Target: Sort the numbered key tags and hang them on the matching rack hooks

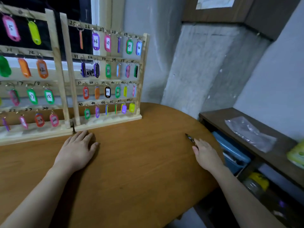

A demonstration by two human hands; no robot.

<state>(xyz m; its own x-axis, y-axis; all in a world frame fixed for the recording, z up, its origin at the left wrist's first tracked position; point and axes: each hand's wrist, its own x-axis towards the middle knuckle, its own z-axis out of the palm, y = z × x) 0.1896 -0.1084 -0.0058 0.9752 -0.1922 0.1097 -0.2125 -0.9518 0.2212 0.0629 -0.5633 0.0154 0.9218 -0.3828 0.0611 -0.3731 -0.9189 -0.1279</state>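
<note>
Two wooden racks stand side by side at the back of the brown table [139, 162]. The right rack [141, 76] has hooks numbered 25 to 48, the left rack [57, 66] lower numbers. Coloured key tags hang on nearly all hooks, such as a black tag 39 [107, 92] and a green tag 18 [49, 96]. My left hand [77, 150] lies flat on the table in front of the gap between the racks. My right hand [205, 153] rests on the table near its right edge, fingers straight, their tips at a dark pen [189, 138]. Neither hand holds a tag.
A low dark shelf [213, 116] stands right of the table, with a clear plastic bag [250, 134] on top, a blue bin [233, 153] and a yellow-lidded jar [256, 181] below. A grey wall rises behind. A thin dark item [73, 127] stands between the rack bases.
</note>
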